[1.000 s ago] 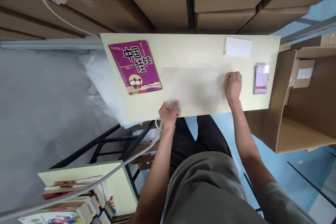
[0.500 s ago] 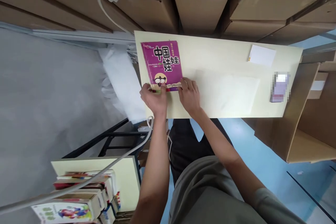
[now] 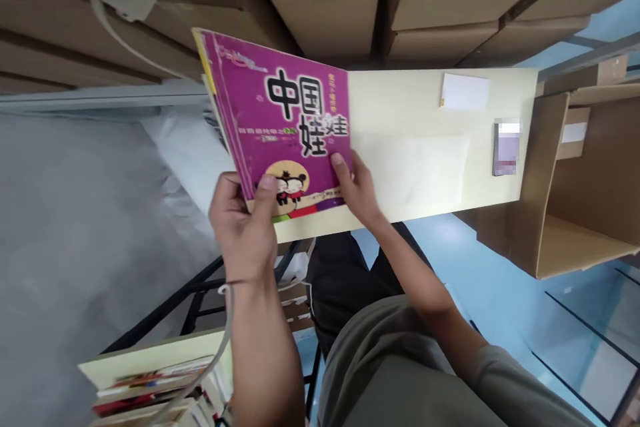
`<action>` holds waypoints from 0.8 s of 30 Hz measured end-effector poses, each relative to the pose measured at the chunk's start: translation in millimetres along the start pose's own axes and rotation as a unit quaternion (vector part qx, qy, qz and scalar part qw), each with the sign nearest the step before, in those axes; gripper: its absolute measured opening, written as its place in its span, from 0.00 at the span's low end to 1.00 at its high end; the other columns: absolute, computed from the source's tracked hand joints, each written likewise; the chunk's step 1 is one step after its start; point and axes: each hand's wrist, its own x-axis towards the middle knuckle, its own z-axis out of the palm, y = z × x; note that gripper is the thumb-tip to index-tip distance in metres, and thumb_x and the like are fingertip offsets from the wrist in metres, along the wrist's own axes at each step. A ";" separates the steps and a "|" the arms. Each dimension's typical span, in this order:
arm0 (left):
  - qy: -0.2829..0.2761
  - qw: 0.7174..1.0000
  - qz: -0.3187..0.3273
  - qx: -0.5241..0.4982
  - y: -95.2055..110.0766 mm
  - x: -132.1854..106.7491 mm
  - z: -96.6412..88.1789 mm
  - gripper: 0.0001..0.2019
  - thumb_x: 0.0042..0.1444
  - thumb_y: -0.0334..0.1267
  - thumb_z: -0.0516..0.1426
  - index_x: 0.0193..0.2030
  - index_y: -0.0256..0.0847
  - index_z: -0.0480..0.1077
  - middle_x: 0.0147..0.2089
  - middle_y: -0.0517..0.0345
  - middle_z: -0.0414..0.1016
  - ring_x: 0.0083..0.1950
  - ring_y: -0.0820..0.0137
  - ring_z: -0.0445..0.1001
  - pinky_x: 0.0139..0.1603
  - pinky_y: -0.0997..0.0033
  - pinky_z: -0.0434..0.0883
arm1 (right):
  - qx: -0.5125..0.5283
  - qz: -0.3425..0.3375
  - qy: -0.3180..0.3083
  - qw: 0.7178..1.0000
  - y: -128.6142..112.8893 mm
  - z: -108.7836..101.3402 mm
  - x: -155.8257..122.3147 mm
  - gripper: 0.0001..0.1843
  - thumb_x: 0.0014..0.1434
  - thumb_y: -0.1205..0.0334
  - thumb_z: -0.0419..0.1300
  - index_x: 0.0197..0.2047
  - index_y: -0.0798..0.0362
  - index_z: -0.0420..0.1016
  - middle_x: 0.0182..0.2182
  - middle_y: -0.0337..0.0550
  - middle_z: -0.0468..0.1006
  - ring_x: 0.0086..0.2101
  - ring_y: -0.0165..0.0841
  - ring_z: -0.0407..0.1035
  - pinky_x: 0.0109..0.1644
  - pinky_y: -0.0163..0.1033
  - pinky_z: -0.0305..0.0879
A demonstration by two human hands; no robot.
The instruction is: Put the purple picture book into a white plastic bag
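A purple book [image 3: 280,127] with large black Chinese characters and two cartoon figures on its cover is held up above the left part of the pale table [image 3: 405,113]. My left hand [image 3: 245,227] grips its lower left corner, thumb on the cover and fingers behind. At the lower right edge, my right hand [image 3: 357,187] pinches the book with the thumb on the front; its other fingers are mostly hidden behind it. The book covers the table's left end.
Towards the table's right end lie a white card [image 3: 465,91] and a blurred-out purple item [image 3: 507,147]. An open cardboard box [image 3: 545,180] stands at the right. Cardboard boxes [image 3: 320,27] line the back. Books [image 3: 155,387] are stacked at lower left, and a cable [image 3: 223,340] crosses by my left arm.
Both hands have raised the book off the table, towards the camera and a little left. It now looks larger and tilted. The view has shifted too.
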 end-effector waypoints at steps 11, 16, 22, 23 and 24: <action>-0.319 0.924 -0.001 0.210 -69.7 -91.9 168.8 0.17 0.68 0.57 0.65 0.42 0.46 0.73 0.45 0.51 0.81 0.45 0.57 0.81 0.48 0.58 0.78 | -0.055 0.085 0.267 0.958 43.9 -220.8 -67.9 0.34 0.67 0.22 0.67 0.48 0.48 0.80 0.42 0.48 0.90 0.40 0.44 0.83 0.39 0.44 0.79; -0.319 0.897 0.039 0.304 -78.8 -102.7 193.1 0.11 0.70 0.49 0.64 0.40 0.46 0.74 0.43 0.49 0.80 0.46 0.54 0.79 0.50 0.55 0.78 | -0.119 0.088 0.271 0.951 76.8 -241.9 -68.7 0.34 0.72 0.23 0.62 0.53 0.48 0.79 0.44 0.50 0.90 0.41 0.45 0.83 0.40 0.45 0.78; -0.102 0.924 0.050 0.365 -86.6 -73.5 160.3 0.22 0.68 0.47 0.67 0.63 0.39 0.76 0.60 0.40 0.79 0.62 0.48 0.79 0.74 0.43 0.73 | -0.191 0.065 0.255 0.946 100.6 -245.1 -61.3 0.34 0.77 0.27 0.58 0.62 0.49 0.78 0.47 0.52 0.90 0.44 0.47 0.84 0.47 0.49 0.81; -0.044 0.923 0.038 0.380 -87.9 -65.7 153.8 0.28 0.65 0.47 0.69 0.67 0.36 0.73 0.64 0.37 0.77 0.65 0.47 0.78 0.76 0.41 0.71 | -0.199 0.058 0.259 0.943 103.9 -243.8 -61.5 0.33 0.78 0.27 0.57 0.63 0.49 0.78 0.47 0.52 0.90 0.44 0.48 0.84 0.48 0.49 0.81; 0.001 0.920 0.017 0.391 -89.3 -58.0 148.3 0.32 0.62 0.46 0.71 0.68 0.34 0.70 0.66 0.34 0.75 0.66 0.47 0.77 0.77 0.41 0.70 | -0.208 0.049 0.268 0.939 107.4 -241.9 -61.9 0.33 0.78 0.28 0.56 0.63 0.49 0.78 0.48 0.53 0.90 0.45 0.48 0.85 0.49 0.51 0.82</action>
